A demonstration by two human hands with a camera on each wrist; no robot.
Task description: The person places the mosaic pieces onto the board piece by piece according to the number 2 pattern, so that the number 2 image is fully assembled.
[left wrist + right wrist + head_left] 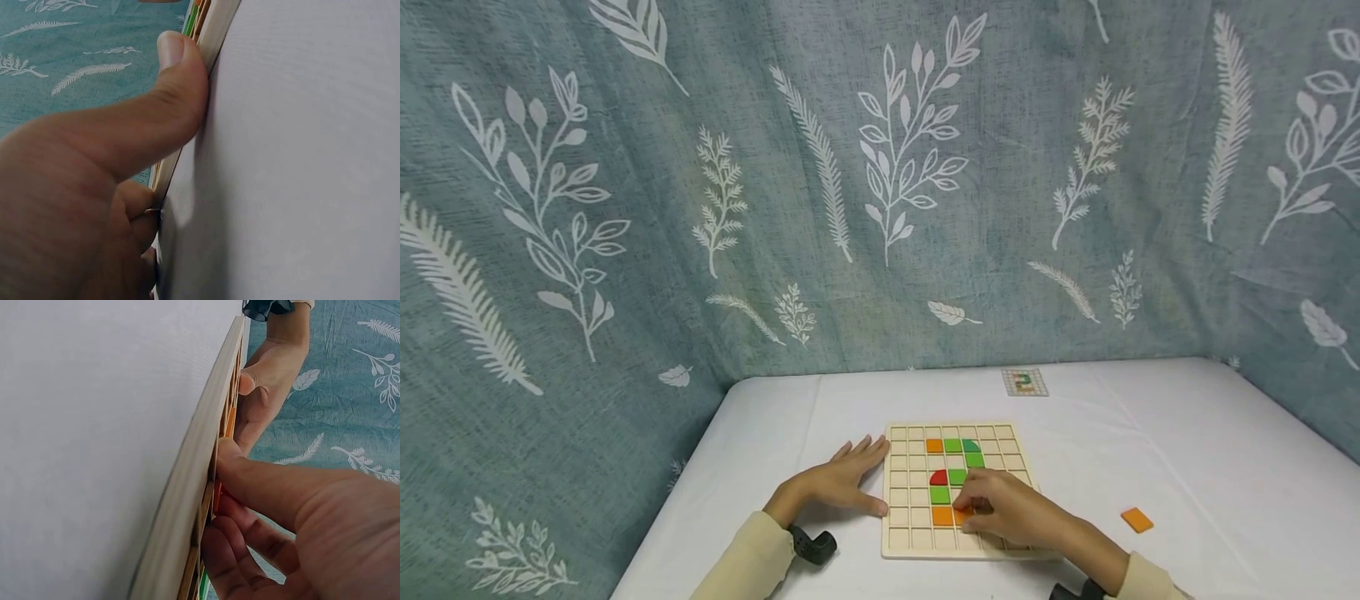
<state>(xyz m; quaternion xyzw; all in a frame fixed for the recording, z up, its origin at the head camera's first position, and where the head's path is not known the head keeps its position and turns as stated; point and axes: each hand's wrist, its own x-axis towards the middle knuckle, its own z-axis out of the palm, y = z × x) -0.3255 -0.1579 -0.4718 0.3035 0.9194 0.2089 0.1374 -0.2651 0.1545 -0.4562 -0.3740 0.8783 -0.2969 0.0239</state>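
Note:
A pale wooden grid board lies flat on the table. Its cells hold several flat tiles: green squares, an orange square in the upper part, a red rounded piece, a darker green rounded piece and an orange tile lower down. With fingers spread, my left hand touches the board's left edge. My right hand pinches another orange tile at the board, right beside the lower orange one; the fingers partly hide it.
A loose orange tile lies on the white tablecloth to the right of the board. Behind the board is a small pattern card with a coloured grid. A leaf-patterned curtain hangs at the back and sides.

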